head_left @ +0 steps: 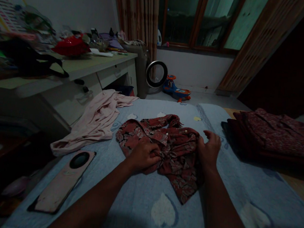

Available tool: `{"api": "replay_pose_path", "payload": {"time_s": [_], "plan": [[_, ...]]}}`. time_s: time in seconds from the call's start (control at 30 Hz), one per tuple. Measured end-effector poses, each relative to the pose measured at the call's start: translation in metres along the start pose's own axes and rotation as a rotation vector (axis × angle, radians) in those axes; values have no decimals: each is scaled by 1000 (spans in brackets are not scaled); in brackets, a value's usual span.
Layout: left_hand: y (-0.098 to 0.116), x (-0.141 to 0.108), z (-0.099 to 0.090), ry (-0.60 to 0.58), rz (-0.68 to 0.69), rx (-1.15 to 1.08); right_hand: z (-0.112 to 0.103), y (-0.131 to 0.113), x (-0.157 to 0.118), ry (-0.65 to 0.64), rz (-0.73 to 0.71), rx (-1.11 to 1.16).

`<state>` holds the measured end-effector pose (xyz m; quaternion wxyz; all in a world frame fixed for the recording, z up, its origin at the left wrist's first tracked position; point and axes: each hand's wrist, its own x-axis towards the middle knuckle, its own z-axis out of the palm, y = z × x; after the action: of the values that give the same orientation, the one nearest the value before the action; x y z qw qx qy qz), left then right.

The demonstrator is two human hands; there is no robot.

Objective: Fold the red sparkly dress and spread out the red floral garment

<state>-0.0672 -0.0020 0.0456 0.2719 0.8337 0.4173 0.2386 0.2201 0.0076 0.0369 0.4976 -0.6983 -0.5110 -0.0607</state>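
Pinching crumpled floral garment point(182, 151) with left hand point(145, 156); right hand point(210, 149) loosely spread at its edge. Folded clothes point(281, 131) stacked rightward; pink garment point(97, 115) lying unfolded.

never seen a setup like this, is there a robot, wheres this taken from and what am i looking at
No robot: someone wears a camera on their head, and this picture is taken from there, looking forward and down. Their left hand appears to pinch a patterned red garment; the right hand is at its right edge, its hold unclear. That garment lies on a blue sheet, with a pink garment and a phone-like object to its left, folded dark clothes to its right.
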Motion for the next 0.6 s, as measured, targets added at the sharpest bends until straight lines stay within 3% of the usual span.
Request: {"api": "replay_pose_path", "payload": {"time_s": [0.1,0.17,0.27,0.37,0.43,0.6], "plan": [[0,-1,1,27,42,-55,-1,-8,-5,15,-94,-72],[-1,-1,0,93,72,-94,-1,-21,-13,-115,-218,-8],[-2,1,0,312,86,-54,2,-43,-29,-366,-401,64],[-4,6,3,487,113,34,8,-56,-44,-534,-510,48],[-7,9,5,491,143,60,13,-58,-50,-594,-561,45],[-12,10,6,318,151,7,19,-52,-56,-635,-641,90]]}}
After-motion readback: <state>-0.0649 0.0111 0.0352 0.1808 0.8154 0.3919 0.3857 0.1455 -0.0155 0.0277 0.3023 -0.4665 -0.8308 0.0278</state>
